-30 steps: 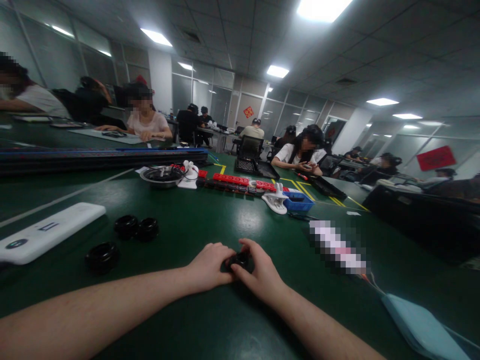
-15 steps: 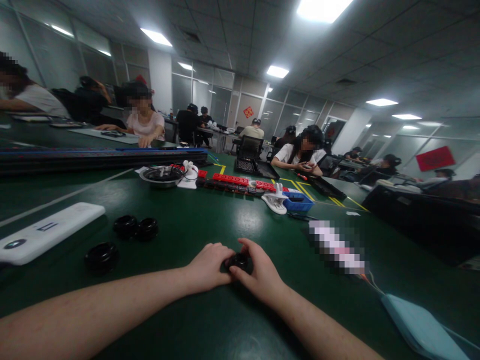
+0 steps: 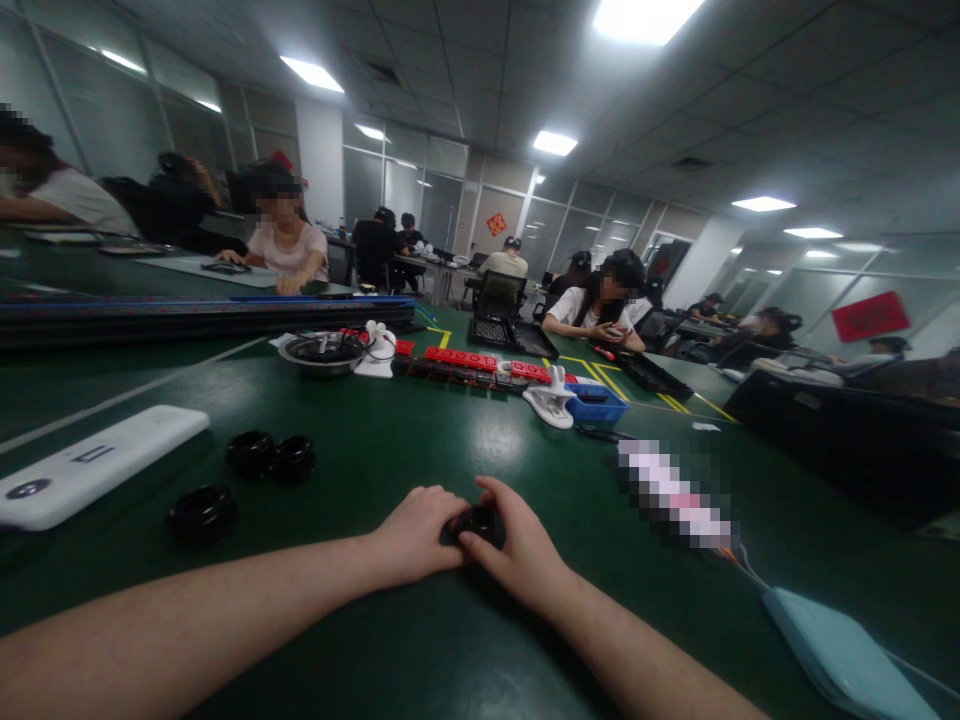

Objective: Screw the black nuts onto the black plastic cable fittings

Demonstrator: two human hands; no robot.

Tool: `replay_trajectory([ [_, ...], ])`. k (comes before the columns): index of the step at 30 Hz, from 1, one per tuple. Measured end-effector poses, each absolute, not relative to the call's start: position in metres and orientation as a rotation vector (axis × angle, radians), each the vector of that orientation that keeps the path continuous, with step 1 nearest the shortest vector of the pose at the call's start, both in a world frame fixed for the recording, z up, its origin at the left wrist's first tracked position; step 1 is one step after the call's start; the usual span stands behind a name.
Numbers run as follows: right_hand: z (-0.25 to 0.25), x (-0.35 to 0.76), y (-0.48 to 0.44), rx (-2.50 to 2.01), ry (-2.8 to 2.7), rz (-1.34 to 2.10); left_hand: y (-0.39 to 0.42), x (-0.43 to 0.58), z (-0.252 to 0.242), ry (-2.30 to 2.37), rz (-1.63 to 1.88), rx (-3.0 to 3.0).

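Observation:
My left hand (image 3: 414,532) and my right hand (image 3: 517,548) meet over a small black round part (image 3: 477,521) on the green table (image 3: 420,440). Both have their fingers curled round it, so most of the part is hidden. Three similar black round parts lie to the left: two touching each other (image 3: 271,454) and one nearer (image 3: 201,511).
A white flat device (image 3: 90,476) lies at the far left and a light blue pouch (image 3: 840,655) at the lower right. Further back stand a metal bowl (image 3: 322,352), red strips (image 3: 487,362), a white clip (image 3: 549,402) and a blue tray (image 3: 596,402). Several people sit at tables behind.

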State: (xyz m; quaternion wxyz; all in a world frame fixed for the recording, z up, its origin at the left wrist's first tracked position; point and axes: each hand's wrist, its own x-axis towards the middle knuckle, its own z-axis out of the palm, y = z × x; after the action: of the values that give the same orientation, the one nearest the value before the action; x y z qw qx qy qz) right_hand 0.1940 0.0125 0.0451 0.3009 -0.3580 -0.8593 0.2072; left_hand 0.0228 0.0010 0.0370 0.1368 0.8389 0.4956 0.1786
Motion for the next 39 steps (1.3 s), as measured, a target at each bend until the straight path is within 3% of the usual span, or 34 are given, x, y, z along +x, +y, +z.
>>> replay_trajectory([
  [6, 0.0465, 0.1971, 0.0098, -0.775, -2.257, 0.543, 0.0022, 0.0213, 0.0339, 1.441, 0.518, 2.421],
  [15, 0.0478, 0.1935, 0.0123, -0.974, -2.285, 0.556, 0.0024, 0.0212, 0.0351, 1.442, 0.498, 2.43],
  [39, 0.0458, 0.1956, 0.011, -0.826, -2.268, 0.587, 0.0005, 0.0224, 0.038, 1.451, 0.507, 2.398],
])
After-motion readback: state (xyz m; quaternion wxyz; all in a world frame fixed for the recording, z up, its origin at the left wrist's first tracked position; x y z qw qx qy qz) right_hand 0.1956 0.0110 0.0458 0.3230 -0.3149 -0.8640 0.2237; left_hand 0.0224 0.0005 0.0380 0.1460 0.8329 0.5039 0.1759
